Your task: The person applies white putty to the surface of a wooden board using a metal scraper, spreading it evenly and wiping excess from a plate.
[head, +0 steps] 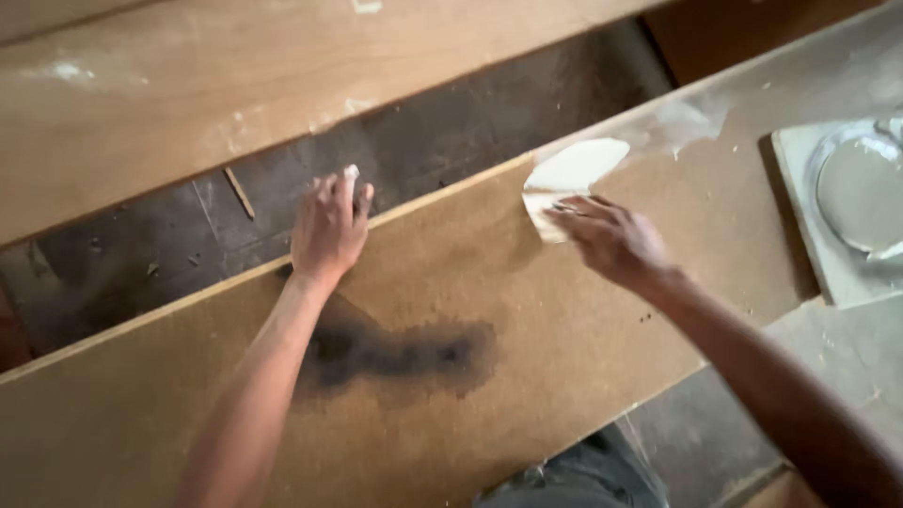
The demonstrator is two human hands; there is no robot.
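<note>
Putty (581, 162), a pale white patch, lies on the far edge of the long brown board (527, 348), just beyond the right hand (611, 240). That hand presses a flat cream scraper (544, 209) against the board, fingers curled over its near end, the blade touching the white patch. The left hand (329, 226) rests on the same far edge, well apart from the right, its fingers bent over the rim with a white smear on one fingertip. A dark smudge (404, 353) stains the board between the two forearms. Beyond the edge lies a dusty dark floor (451, 141) with a thin stick (239, 193) on it, then another brown board (235, 85). At the right, a grey square slab (828, 273) bears a round tin (861, 188) of grey paste.
</note>
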